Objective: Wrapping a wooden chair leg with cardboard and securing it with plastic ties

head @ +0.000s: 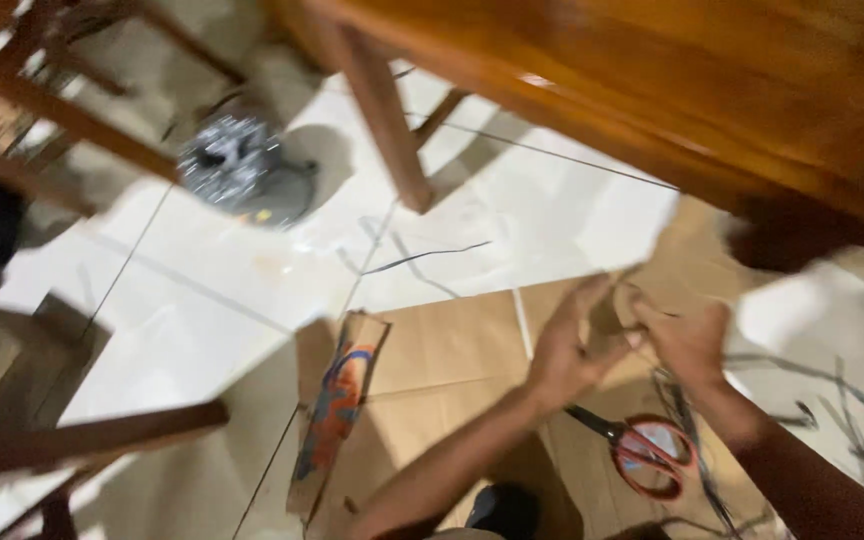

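Cardboard piece (607, 322), light and stiff though blurred, sits pinched between my left hand (564, 345) and right hand (690, 342), seemingly best gripped along its edges.

Brown cardboard piece (607, 325) (blurred), raised above floor.

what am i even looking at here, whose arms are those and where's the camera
There is one picture, taken by a camera worn on a person's head and tilted down at the floor, so both arms are that person's own. It is blurred by movement. The left hand and right hand together hold a small piece of cardboard. Below them flattened cardboard sheets lie on white floor tiles, with red-handled scissors and a colourful printed strip. Wooden furniture stands above.
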